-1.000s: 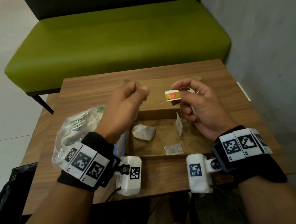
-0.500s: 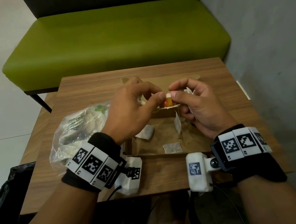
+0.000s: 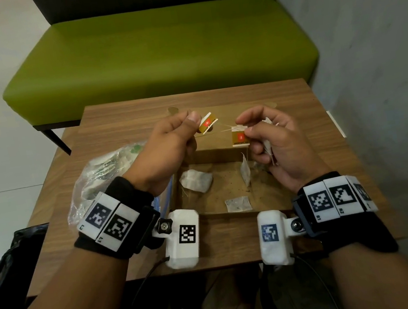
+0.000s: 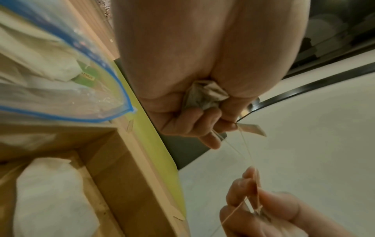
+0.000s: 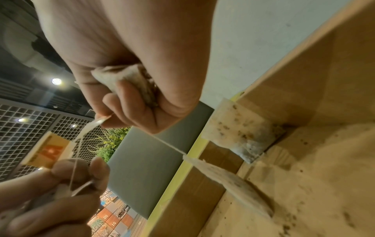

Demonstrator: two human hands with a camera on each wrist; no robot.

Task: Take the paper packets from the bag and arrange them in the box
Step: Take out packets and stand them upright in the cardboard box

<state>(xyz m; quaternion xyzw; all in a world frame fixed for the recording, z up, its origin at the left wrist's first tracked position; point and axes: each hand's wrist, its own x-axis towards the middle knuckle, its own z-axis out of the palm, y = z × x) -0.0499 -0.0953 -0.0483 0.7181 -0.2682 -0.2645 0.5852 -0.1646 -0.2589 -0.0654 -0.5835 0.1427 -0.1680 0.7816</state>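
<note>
Since half a second ago the hands have parted: they met at one tag above the box [image 3: 217, 178], and now each holds its own. Left hand [image 3: 167, 146] pinches a tag [image 3: 207, 122] between thumb and forefinger, with a crumpled packet [image 4: 205, 94] balled in its curled fingers. Right hand [image 3: 273, 144] pinches a second tag [image 3: 240, 137] and grips another packet [image 5: 121, 77] in the palm. Thin strings [image 4: 246, 150] cross between the two hands, apparently tangled.

A further packet [image 3: 245, 172] hangs from the right hand into the box, at its right side. Two more lie on the box floor, one at the left [image 3: 196, 180], one at the near edge [image 3: 238, 204]. The bag [image 3: 100, 177], still holding packets, lies just left of the box.

Judgement: the packets are very light, soft and easily torn; loose specks on the box floor suggest leakage. Strings are thin and snag readily. Hold by the tag or the packet's top seam, and tease the strings apart without tugging.
</note>
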